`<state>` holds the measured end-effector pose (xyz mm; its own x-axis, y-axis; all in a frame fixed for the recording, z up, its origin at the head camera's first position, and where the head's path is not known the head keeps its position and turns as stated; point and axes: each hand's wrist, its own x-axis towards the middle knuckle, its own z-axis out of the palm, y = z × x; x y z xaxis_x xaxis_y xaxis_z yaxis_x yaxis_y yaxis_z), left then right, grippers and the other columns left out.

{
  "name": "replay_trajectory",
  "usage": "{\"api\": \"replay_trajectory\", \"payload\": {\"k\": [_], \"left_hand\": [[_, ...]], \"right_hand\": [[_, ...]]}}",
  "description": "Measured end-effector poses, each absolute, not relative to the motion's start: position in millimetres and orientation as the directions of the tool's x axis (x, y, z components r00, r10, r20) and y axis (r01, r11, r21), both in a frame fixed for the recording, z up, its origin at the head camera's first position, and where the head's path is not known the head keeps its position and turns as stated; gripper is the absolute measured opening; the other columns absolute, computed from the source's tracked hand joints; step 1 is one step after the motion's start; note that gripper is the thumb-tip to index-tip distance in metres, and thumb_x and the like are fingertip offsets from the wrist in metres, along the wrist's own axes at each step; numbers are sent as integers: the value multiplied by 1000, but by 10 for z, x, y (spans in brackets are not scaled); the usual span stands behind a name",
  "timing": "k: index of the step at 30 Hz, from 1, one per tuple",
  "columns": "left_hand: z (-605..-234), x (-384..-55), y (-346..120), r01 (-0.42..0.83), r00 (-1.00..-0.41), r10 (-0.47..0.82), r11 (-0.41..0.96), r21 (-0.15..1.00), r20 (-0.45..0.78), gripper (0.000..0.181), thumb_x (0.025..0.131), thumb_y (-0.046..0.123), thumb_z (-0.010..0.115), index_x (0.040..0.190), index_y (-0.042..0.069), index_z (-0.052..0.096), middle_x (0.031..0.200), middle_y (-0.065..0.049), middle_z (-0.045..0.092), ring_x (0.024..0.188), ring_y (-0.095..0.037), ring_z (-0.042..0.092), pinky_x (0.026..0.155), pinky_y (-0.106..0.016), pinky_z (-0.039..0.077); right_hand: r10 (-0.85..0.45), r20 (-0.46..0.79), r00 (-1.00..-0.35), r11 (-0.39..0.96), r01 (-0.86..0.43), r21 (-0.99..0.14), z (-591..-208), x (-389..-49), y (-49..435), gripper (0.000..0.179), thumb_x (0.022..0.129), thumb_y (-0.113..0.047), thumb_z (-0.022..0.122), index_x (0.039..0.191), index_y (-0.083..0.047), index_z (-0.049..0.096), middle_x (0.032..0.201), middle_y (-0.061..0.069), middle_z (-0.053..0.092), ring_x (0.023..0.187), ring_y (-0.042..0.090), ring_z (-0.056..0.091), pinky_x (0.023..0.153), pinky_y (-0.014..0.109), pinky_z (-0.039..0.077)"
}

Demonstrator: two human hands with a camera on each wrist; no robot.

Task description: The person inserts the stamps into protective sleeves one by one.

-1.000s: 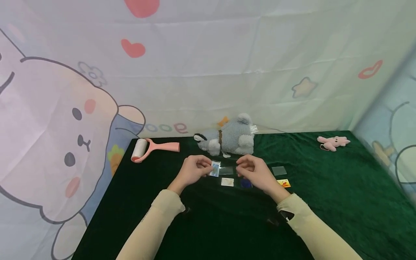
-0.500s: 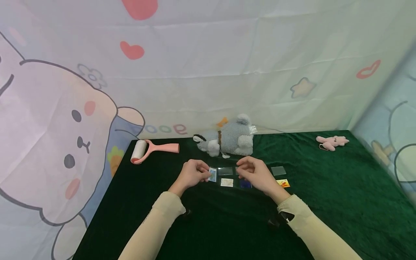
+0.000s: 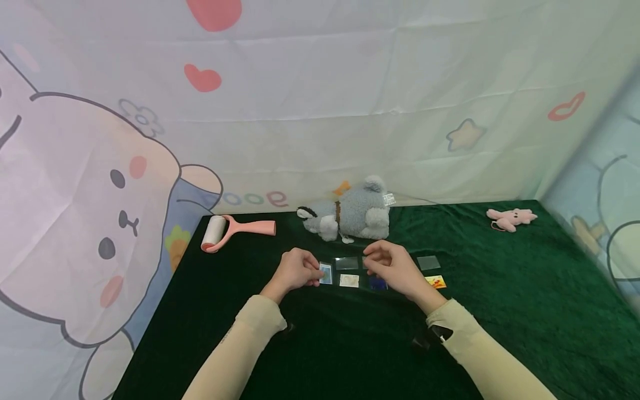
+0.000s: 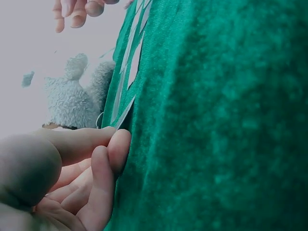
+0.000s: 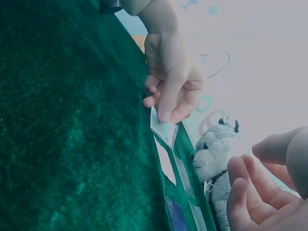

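blue white-bordered card [image 3: 326, 273], dark green cloth [image 3: 350, 350], grey plush [image 3: 361, 215], pink toy [image 3: 511, 219], yellow-and-red card [image 3: 436, 282]

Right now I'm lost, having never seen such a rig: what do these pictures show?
No machine here: a person works bare-handed. The wide picture is taken from the head, the other two from the left and right wrists. The left hand pinches a light-blue card; the right hand holds nothing. On the green cloth lie a white card, a dark-blue card, a yellow card and clear sheets; farther back, a roller, a gray plush and a pink toy.
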<state>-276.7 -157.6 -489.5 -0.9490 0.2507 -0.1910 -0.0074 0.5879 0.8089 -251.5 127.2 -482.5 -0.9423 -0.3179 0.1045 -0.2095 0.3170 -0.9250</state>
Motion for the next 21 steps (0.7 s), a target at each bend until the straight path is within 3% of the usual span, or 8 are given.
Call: {"api": "replay_trajectory", "payload": {"k": [11, 21], "left_hand": [[-4916, -2776, -1559, 23, -957, 242, 620, 784, -162, 12, 91, 10, 84, 90, 5, 73, 72, -4, 73, 61, -16, 72, 61, -28, 59], [-4869, -2761, -1623, 40, -967, 225, 595, 803, -119, 14, 93, 14, 83, 98, 5, 73, 81, -5, 73, 65, -17, 73, 65, -32, 62]], "right_hand": [[-319, 107, -942, 319, -213, -924, -4823, -2504, 1265, 28, 104, -14, 67, 127, 2, 63, 109, 18, 74, 87, 23, 74, 75, 37, 59], [-328, 98, -939, 323, -209, -923, -4827, -2499, 1275, 27, 104, -14, 67, 127, 1, 64, 108, 14, 75, 88, 21, 73, 76, 37, 59]]}}
